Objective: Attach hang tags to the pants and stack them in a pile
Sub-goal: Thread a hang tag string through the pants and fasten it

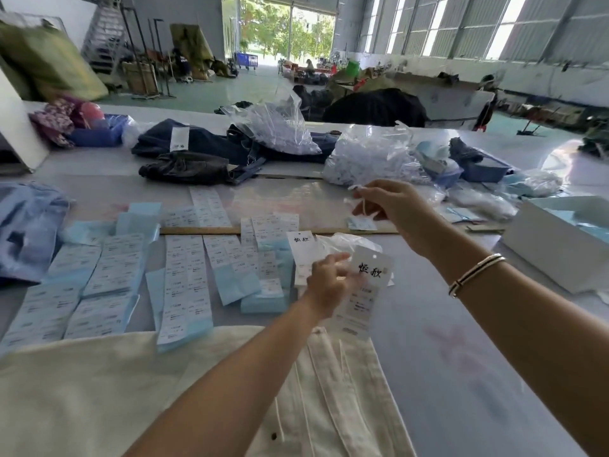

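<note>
Cream-white pants [115,390] lie spread across the near edge of the table, waistband toward the right. My left hand [329,282] pinches a white hang tag [365,291] with black characters, held above the waistband. My right hand [392,209], raised higher and farther back, pinches a thin white plastic tag loop [357,201] between its fingertips. Rows of white and light blue hang tags [184,285] cover the table left of my hands. Another white tag [301,249] lies just behind my left hand.
Dark jeans [204,153] lie piled at the back of the table. Clear bags of white fasteners [369,156] sit behind my right hand. A white box [557,249] stands at the right, blue bins [99,133] at the back, light blue fabric [26,225] at the left.
</note>
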`<state>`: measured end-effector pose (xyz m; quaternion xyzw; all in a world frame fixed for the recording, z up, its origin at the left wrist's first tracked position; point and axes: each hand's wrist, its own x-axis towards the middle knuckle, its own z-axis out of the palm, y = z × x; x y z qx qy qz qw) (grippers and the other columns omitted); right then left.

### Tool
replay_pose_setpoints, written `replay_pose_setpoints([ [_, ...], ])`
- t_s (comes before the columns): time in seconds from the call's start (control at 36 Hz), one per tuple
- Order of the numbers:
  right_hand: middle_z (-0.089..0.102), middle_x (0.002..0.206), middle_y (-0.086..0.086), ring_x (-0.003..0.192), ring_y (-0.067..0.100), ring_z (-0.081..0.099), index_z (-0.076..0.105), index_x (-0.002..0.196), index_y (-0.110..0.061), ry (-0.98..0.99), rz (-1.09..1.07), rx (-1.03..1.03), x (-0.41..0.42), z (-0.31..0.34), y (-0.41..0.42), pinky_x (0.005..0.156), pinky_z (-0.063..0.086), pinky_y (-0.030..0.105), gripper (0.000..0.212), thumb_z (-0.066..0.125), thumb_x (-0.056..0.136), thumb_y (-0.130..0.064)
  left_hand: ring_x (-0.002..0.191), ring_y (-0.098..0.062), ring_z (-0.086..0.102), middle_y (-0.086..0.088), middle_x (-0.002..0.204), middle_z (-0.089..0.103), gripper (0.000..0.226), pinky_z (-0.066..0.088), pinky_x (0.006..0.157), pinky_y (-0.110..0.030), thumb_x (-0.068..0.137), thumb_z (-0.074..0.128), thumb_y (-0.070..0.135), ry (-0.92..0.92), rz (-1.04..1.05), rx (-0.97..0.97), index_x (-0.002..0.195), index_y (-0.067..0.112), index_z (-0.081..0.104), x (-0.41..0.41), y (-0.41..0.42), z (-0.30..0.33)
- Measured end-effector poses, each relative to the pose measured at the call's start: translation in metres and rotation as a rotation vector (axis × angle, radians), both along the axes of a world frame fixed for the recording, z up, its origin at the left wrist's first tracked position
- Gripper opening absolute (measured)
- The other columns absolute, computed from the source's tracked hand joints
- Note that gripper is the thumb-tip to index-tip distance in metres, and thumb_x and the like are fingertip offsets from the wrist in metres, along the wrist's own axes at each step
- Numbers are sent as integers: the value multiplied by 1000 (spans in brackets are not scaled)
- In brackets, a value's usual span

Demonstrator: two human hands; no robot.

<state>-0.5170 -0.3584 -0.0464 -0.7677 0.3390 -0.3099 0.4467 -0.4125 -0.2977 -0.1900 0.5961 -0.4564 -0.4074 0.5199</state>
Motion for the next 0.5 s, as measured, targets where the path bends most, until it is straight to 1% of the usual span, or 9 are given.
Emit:
replay_pose_setpoints([
  [0.06, 71, 74, 1, 75, 17, 58, 67, 84, -17, -59, 8, 70, -1, -10, 8, 74, 44, 28, 17, 54, 95, -15, 99, -29, 65, -7, 107, 68, 42, 56, 80, -43, 78, 70, 31, 446, -103, -26, 115, 12, 64, 6, 25, 3],
  [0.08, 71, 74, 3, 77, 19, 58, 67, 84, -15, -80, 24, 105, 0, -16, 12, 75, 44, 30, 17, 54, 94, -14, 97, -30, 65, -9, 103, 69, 38, 55, 81, -44, 78, 68, 32, 597, -150, -45, 111, 13, 68, 10, 38, 2],
  [0.11, 71, 74, 3, 76, 18, 60, 68, 85, -14, -92, 46, 139, 1, -23, 18, 76, 44, 30, 16, 55, 94, -13, 100, -31, 63, -11, 107, 68, 34, 53, 86, -45, 80, 65, 32, 731, -189, -76, 109, 14, 71, 13, 50, 2],
  [0.19, 72, 71, 1, 68, 11, 64, 69, 87, -13, -96, 111, 235, 10, -46, 40, 70, 49, 23, 14, 56, 94, -13, 122, -35, 55, -17, 135, 56, 27, 49, 96, -47, 89, 56, 32, 1034, -224, -189, 106, 18, 70, 17, 81, 1],
  [0.31, 73, 76, 4, 72, 10, 67, 71, 86, -12, -108, 103, 295, 26, -79, 75, 68, 51, 19, 8, 64, 89, -15, 131, -31, 48, -9, 142, 51, 35, 43, 104, -48, 98, 44, 36, 1162, -86, -267, 98, 23, 76, 26, 123, -7],
  [0.36, 73, 77, 1, 76, 10, 66, 68, 81, -14, -156, 104, 380, 33, -93, 92, 72, 49, 20, 8, 64, 88, -14, 128, -26, 52, -4, 139, 56, 36, 46, 100, -46, 98, 44, 32, 1220, 15, -280, 89, 23, 77, 33, 144, -15],
  [0.39, 73, 79, 0, 78, 12, 65, 66, 79, -15, -197, 108, 438, 36, -100, 100, 75, 48, 23, 10, 64, 89, -12, 123, -22, 57, 0, 135, 59, 33, 48, 96, -43, 97, 46, 30, 1226, 70, -269, 89, 24, 77, 37, 154, -18],
  [0.44, 73, 83, 1, 80, 12, 63, 66, 79, -15, -286, 121, 549, 41, -112, 118, 77, 46, 26, 12, 62, 89, -11, 113, -11, 63, 8, 127, 64, 25, 47, 89, -35, 92, 51, 32, 1205, 157, -215, 102, 25, 74, 46, 171, -26],
  [0.5, 72, 85, 2, 81, 11, 64, 67, 80, -14, -329, 160, 618, 47, -122, 136, 71, 46, 21, 11, 61, 89, -9, 107, -7, 65, 10, 121, 67, 32, 46, 85, -31, 85, 56, 34, 1197, 185, -166, 112, 23, 70, 51, 185, -30],
])
